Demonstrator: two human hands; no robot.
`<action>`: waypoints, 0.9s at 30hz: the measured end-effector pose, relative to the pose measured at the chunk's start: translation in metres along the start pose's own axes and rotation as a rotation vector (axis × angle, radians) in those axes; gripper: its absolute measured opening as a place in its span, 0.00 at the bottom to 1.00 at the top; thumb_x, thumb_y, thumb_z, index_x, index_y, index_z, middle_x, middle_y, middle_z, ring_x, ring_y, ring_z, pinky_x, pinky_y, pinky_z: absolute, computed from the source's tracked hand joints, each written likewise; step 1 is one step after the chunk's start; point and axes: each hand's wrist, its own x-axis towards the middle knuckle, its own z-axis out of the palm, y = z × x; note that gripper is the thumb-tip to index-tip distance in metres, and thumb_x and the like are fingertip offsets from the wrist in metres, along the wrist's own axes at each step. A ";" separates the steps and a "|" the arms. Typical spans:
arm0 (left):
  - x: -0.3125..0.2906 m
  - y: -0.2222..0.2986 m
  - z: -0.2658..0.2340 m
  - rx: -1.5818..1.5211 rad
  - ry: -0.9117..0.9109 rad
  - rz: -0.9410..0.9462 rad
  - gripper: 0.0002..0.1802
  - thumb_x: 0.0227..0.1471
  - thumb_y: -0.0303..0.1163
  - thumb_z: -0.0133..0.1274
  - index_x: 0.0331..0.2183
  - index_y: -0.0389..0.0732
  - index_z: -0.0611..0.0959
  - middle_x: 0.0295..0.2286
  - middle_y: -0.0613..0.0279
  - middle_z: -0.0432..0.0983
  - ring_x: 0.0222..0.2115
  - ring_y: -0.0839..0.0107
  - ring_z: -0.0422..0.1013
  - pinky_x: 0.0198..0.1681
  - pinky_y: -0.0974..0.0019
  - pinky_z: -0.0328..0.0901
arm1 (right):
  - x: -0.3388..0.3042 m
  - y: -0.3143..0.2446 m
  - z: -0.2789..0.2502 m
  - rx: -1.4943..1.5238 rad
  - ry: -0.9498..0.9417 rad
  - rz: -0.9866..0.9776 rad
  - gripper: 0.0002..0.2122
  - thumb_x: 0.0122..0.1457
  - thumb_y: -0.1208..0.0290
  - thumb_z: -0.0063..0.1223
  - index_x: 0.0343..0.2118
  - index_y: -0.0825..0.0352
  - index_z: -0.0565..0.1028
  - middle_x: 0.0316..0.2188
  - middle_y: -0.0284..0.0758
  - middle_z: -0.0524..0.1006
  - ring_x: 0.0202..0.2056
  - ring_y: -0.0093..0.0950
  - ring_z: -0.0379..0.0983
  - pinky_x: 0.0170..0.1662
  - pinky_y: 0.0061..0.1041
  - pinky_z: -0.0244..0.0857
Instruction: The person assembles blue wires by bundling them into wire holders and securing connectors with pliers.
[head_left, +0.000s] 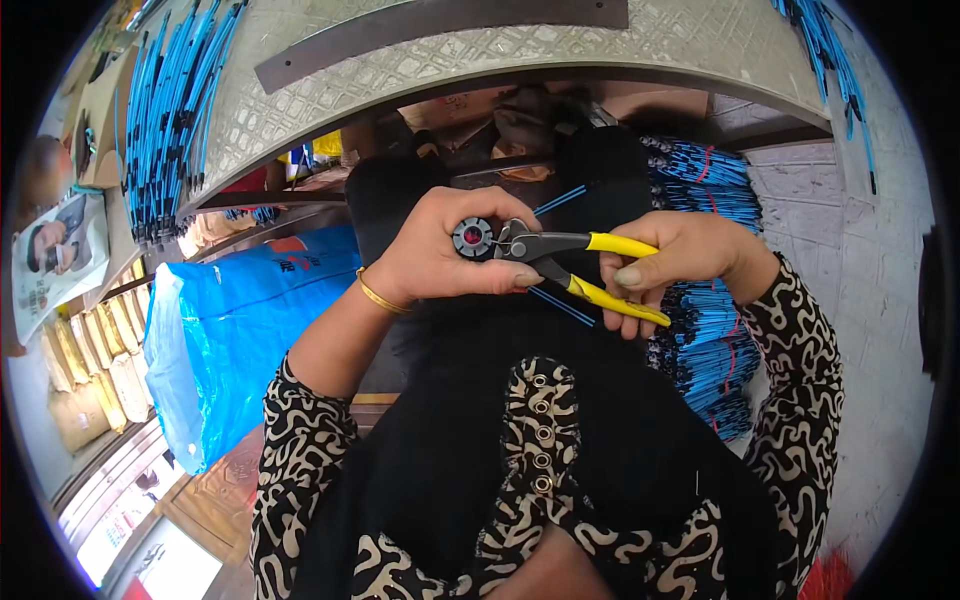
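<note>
Pinching round black part in left hand; at three o'clock, gripping yellow-handled pliers in right hand. Half-hiding blue rods; cannot make out jaws' bite.

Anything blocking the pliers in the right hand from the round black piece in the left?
Nothing visible does: the tip of the pliers in the right hand is close beside the round black piece held by the left hand. Whether they touch is too small to tell.

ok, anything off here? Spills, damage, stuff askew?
No spill or damage stands out; the pliers and round black piece look sound where visible. Mildly untidy: blue rods at the bench's right end sit unevenly, one reaching past the rest.
</note>
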 end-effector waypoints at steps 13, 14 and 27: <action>-0.001 0.000 -0.002 0.012 -0.045 0.003 0.15 0.32 0.31 0.63 0.27 0.36 0.79 0.23 0.63 0.74 0.24 0.77 0.69 0.28 0.75 0.63 | 0.022 0.024 0.001 -0.071 -0.021 -0.158 0.14 0.59 0.60 0.44 0.33 0.69 0.68 0.24 0.35 0.74 0.20 0.21 0.71 0.23 0.18 0.66; 0.000 0.000 -0.002 0.004 -0.034 -0.006 0.15 0.33 0.31 0.62 0.27 0.35 0.79 0.23 0.63 0.74 0.24 0.77 0.69 0.28 0.75 0.63 | 0.023 0.025 0.001 -0.067 -0.019 -0.159 0.14 0.59 0.60 0.44 0.33 0.69 0.68 0.24 0.35 0.74 0.20 0.21 0.71 0.23 0.18 0.66; 0.006 -0.001 0.001 0.092 0.041 -0.025 0.11 0.36 0.28 0.60 0.28 0.36 0.79 0.22 0.66 0.73 0.23 0.81 0.68 0.28 0.78 0.63 | 0.002 0.000 0.016 -0.652 0.411 -0.218 0.15 0.56 0.58 0.48 0.34 0.68 0.69 0.18 0.30 0.70 0.19 0.21 0.66 0.23 0.19 0.61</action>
